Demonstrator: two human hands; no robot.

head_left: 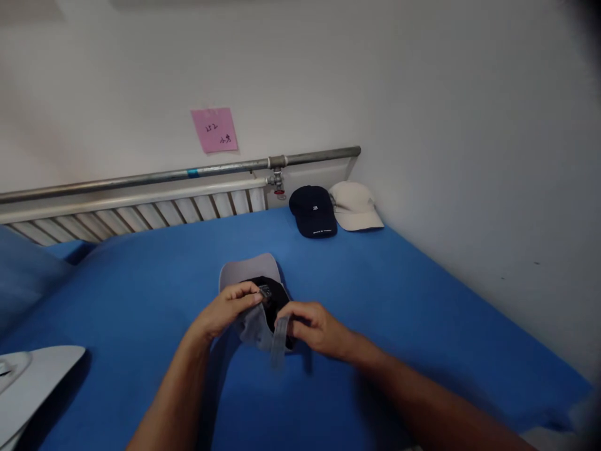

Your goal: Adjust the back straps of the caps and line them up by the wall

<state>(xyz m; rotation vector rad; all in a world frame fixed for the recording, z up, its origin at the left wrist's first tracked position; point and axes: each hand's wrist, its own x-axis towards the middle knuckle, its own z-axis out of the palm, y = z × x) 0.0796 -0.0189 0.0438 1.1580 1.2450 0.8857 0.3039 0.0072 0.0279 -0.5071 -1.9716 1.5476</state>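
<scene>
A grey baseball cap [250, 268] lies on the blue surface in front of me, brim pointing away and its dark inside showing. My left hand [230, 308] is closed in a pinch at the cap's back edge, by a small dark buckle [265, 291]. Between the thumb and fingers of my right hand [310, 324] is the cap's grey strap [280, 341]; its loose end hangs down, blurred. The two hands are apart, one at each side of the cap's opening.
A navy cap [312, 210] and a beige cap [355, 205] sit at the back by the wall. A white iron-shaped object [47, 376] stands at the left on the blue cover [399, 300]. Behind run a radiator [188, 210], a metal pipe [225, 168] and a pink note [216, 130].
</scene>
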